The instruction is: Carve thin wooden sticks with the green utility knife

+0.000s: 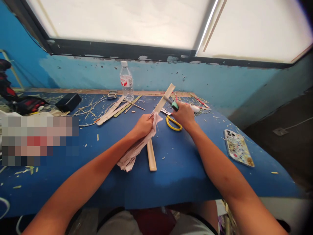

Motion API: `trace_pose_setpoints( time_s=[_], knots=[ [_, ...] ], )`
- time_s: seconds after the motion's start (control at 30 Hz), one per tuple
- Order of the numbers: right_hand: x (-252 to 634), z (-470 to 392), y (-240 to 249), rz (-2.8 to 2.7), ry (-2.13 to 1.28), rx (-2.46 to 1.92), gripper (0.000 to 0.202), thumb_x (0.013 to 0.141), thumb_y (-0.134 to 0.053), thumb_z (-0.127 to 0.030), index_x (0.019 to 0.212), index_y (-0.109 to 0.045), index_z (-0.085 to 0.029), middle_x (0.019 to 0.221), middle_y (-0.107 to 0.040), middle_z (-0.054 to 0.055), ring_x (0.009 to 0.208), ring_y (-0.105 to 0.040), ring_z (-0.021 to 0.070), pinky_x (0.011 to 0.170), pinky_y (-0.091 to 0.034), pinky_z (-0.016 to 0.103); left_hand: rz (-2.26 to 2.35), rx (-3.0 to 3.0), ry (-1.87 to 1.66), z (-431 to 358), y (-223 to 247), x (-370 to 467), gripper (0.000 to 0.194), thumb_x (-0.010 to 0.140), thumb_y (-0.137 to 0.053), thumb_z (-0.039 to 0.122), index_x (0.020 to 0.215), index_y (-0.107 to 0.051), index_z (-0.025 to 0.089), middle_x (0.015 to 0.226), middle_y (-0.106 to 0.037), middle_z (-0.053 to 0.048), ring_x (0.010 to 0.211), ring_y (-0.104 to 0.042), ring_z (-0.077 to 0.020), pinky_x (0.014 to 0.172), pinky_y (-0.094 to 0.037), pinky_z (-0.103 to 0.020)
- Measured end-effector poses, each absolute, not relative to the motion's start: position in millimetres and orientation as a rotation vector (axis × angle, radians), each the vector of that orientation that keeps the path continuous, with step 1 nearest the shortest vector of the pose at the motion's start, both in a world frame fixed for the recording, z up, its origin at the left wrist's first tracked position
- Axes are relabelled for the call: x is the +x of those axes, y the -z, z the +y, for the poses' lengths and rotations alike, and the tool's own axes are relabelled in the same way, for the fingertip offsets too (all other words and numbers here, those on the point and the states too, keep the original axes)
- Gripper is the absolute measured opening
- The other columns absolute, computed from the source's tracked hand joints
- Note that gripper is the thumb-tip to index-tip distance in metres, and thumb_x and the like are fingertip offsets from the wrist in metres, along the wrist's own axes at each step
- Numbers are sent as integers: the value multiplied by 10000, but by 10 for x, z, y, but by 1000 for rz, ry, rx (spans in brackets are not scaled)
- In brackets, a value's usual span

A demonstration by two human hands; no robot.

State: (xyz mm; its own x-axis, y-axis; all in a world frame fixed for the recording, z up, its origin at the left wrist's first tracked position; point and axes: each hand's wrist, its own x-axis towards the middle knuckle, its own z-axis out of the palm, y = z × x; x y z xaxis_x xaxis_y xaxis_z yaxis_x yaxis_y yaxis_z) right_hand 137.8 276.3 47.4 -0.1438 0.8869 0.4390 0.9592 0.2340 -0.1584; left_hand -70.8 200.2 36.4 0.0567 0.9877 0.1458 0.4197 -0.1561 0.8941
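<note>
My left hand [144, 126] is closed round a pale bamboo strip [163, 101], with a crumpled pinkish cloth [133, 153] wrapped between hand and strip. The strip slants up and away to the right. In my closed right hand [184, 114] is a green-handled tool [174, 105]; its dark, narrow front end meets the strip's face. My fingers hide most of its handle, and its exact kind does not show. Beneath the cloth a second bamboo strip [152, 158] lies on the table. Yellow-handled scissors [174, 124] rest just below my right hand.
On the blue table [181, 176] several bamboo strips [114, 111] lie beside a water bottle [126, 81]. A black box [68, 102] is at left, a phone [239, 147] at right. Shavings and a white cable are scattered about. A blurred patch covers the left side.
</note>
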Motion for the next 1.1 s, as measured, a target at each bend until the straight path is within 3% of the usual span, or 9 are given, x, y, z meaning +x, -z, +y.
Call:
trace_pose_setpoints(
  time_s=[0.37,0.53,1.1],
  knots=[
    [1186,2601,-361,-2387,-51,-1282,161,806,-557,-179,918,-661,-227,783,-708,56,684,-584,198,624,-268,287,1482,1686,-1112,2000,-389,-759,388,967,-441,464,713,-522,183,710,-590,-12,670,-468,-147,648,-351,-290],
    [1219,2629,-344,-2365,-66,-1237,133,796,-548,-172,880,-633,-230,758,-693,52,679,-587,199,630,-287,280,1451,1727,-1117,1972,-395,-741,466,980,-413,560,723,-529,189,706,-591,-20,665,-480,-151,639,-346,-294],
    [1200,2603,-359,-2362,-70,-1292,130,841,-558,-217,932,-650,-232,806,-718,68,722,-621,218,648,-313,285,1509,1766,-1091,1956,-403,-738,462,994,-408,549,738,-536,186,717,-600,-16,675,-489,-150,651,-342,-295]
  ],
)
